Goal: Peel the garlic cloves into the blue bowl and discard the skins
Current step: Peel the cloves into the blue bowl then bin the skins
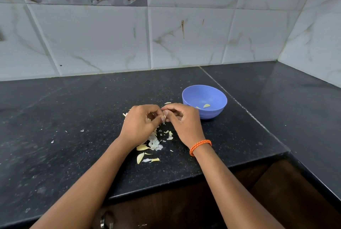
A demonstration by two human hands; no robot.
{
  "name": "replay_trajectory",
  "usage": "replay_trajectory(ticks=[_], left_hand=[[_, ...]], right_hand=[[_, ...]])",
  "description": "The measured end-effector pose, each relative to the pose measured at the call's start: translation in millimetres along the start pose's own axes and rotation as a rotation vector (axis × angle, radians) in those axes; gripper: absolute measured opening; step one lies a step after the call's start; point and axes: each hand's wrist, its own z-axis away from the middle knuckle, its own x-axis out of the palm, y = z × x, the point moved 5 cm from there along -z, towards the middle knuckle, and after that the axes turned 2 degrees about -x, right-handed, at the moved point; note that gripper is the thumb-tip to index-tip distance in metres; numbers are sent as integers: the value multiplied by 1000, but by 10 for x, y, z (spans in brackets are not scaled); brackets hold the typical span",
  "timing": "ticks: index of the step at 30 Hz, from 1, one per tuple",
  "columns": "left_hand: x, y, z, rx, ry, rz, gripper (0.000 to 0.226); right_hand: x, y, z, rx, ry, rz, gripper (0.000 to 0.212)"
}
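Note:
A garlic clove (164,116) is pinched between the fingertips of my left hand (141,123) and my right hand (181,122), which meet above the black counter; most of the clove is hidden by the fingers. The blue bowl (212,94) stands just right of my right hand and holds two peeled cloves (206,106). White and yellowish garlic skins (154,142) lie scattered on the counter under and in front of my hands, with a few pieces (140,157) nearer the front edge.
The black granite counter (73,118) runs along a marble-tiled wall (110,40) and turns a corner at the right. Its front edge (184,179) drops to dark wooden cabinets below. An orange bracelet (200,146) circles my right wrist.

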Motion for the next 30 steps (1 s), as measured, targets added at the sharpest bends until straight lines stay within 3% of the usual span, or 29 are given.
replay_trajectory(ticks=[26, 30], left_hand=[[15, 146, 60, -26, 14, 130, 22], [-69, 79, 22, -76, 98, 157, 22]], right_hand=[[-22, -31, 9, 52, -43, -78, 12], [9, -31, 21, 54, -74, -30, 11]])
